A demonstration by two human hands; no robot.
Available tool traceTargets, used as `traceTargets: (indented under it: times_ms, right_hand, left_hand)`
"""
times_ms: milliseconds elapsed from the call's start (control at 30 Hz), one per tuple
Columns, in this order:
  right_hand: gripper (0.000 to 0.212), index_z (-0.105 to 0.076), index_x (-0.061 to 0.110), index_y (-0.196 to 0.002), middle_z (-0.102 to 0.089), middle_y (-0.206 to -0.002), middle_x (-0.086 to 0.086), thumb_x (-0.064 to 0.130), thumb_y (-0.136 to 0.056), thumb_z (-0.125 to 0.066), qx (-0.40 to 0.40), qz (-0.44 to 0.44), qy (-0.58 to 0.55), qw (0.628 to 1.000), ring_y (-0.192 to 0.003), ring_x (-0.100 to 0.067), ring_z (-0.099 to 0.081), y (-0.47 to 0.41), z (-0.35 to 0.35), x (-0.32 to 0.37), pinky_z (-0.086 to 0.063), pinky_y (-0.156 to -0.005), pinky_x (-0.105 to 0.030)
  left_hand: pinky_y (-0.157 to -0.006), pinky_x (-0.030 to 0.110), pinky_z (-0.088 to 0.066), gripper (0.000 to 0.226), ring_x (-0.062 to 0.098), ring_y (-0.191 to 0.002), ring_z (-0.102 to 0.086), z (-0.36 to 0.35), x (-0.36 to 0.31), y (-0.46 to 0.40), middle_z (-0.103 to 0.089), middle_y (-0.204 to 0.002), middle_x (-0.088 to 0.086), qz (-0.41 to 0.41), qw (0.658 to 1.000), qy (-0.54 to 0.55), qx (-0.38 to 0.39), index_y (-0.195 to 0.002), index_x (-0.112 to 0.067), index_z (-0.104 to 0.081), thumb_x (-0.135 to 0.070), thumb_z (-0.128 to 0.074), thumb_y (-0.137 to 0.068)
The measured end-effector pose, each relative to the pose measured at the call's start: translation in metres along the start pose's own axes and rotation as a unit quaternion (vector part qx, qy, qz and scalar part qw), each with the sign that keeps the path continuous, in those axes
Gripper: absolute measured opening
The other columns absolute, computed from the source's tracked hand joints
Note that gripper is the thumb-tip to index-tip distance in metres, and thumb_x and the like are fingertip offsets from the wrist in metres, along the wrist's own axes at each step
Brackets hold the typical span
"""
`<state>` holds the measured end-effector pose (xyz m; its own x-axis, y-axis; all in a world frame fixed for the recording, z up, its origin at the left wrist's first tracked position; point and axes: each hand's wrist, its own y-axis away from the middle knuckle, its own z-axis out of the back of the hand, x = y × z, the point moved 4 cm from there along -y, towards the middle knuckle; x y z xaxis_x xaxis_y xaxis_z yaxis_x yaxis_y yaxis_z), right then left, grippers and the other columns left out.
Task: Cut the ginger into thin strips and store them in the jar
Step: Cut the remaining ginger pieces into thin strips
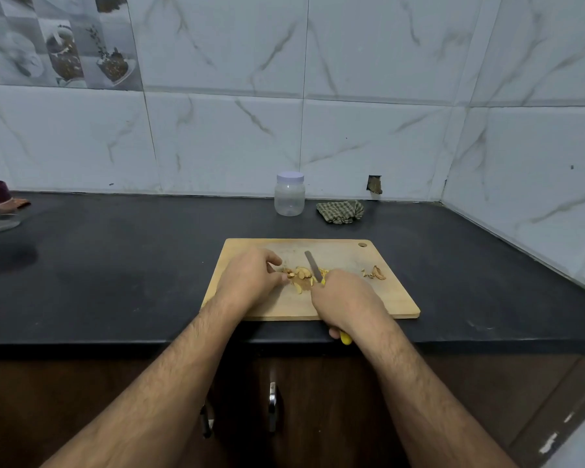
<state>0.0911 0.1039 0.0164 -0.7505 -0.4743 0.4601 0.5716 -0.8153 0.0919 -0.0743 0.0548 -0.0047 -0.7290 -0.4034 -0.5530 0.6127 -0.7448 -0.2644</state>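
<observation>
you're in the cutting step: your right hand [347,300] grips the knife [313,266], fingers curled round its yellow handle, whose butt pokes out below your wrist, and the blade angles up and away from your knuckles over the board [379,298]. the ginger [299,273] lies as a small heap of pale slices just beyond your left fingertips and right against the blade's left side; a few slices sit nearer you, between the two hands. your left hand [250,282] is curled, fingertips bent down onto the near-left edge of the heap; whether they pinch a piece or only steady it i cannot tell. a few brownish scraps [374,272] lie well to the right of your knife hand, apart from the heap

the pieces look like slices, not yet strips, so the cutting seems only partly done. next, you likely need to stack or line up the slices under your left fingertips, tuck those tips back, and bring the blade down close beside them in narrow cuts

the jar [289,194] stands far beyond both hands by the wall, lid on, apparently empty; it will need opening before you fill it
</observation>
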Motion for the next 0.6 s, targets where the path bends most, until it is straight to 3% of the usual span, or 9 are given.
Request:
traceTargets:
  times_ms: [100, 200, 333, 467, 600]
  right_hand:
    - [0.021, -0.058, 0.013, -0.093, -0.065, -0.056, -0.001, 0.026, -0.096, -0.042, -0.048, 0.005, -0.017, 0.999, -0.034, -0.012, -0.055, -0.010, 0.002, -0.002, -0.044, -0.044, -0.023]
    - [0.020, -0.058, 0.013, -0.094, -0.065, -0.053, -0.001, 0.027, -0.096, -0.045, -0.063, 0.000, -0.040, 0.997, -0.036, -0.012, -0.056, -0.016, 0.001, -0.005, -0.046, -0.047, -0.025]
    - [0.022, -0.058, 0.012, -0.094, -0.063, -0.054, 0.000, 0.029, -0.095, -0.043, -0.075, 0.011, -0.059, 0.995, -0.032, -0.009, -0.053, -0.017, 0.001, -0.008, -0.041, -0.044, -0.023]
    - [0.024, -0.057, 0.013, -0.089, -0.063, -0.049, -0.001, 0.027, -0.097, -0.039, -0.062, 0.020, -0.048, 0.997, -0.041, -0.013, -0.060, -0.015, 0.001, -0.010, -0.044, -0.047, -0.025]
    - [0.015, -0.051, 0.016, -0.109, -0.066, -0.082, -0.001, 0.023, -0.098, -0.041, -0.022, 0.013, -0.026, 0.999, -0.054, -0.016, -0.067, -0.006, -0.002, -0.010, -0.052, -0.050, -0.030]
  left_hand:
    - [-0.062, 0.026, -0.044, 0.018, 0.008, -0.077, -0.060, -0.006, -0.011, 0.006, -0.063, -0.074, -0.014, -0.009, 1.000, -0.001, 0.011, -0.086, -0.027, -0.072, -0.041, -0.078, -0.076]
    - [-0.065, 0.028, -0.051, 0.025, 0.006, -0.076, -0.061, -0.013, -0.018, 0.008, -0.067, -0.075, -0.014, -0.014, 0.999, -0.018, 0.037, -0.075, -0.028, -0.070, -0.051, -0.080, -0.070]
    - [-0.072, 0.031, -0.054, 0.019, 0.007, -0.081, -0.062, -0.014, -0.020, 0.005, -0.069, -0.080, -0.014, -0.012, 0.998, -0.036, 0.049, -0.078, -0.030, -0.071, -0.048, -0.077, -0.076]
    - [-0.069, 0.026, -0.046, 0.012, 0.006, -0.079, -0.060, -0.010, -0.018, 0.005, -0.071, -0.086, -0.013, -0.028, 0.996, -0.022, 0.084, -0.077, -0.030, -0.071, -0.040, -0.071, -0.085]
    - [-0.070, 0.020, -0.041, 0.013, 0.004, -0.077, -0.055, -0.007, -0.017, 0.004, -0.066, -0.085, -0.012, -0.040, 0.993, -0.006, 0.107, -0.100, -0.027, -0.075, -0.024, -0.069, -0.088]
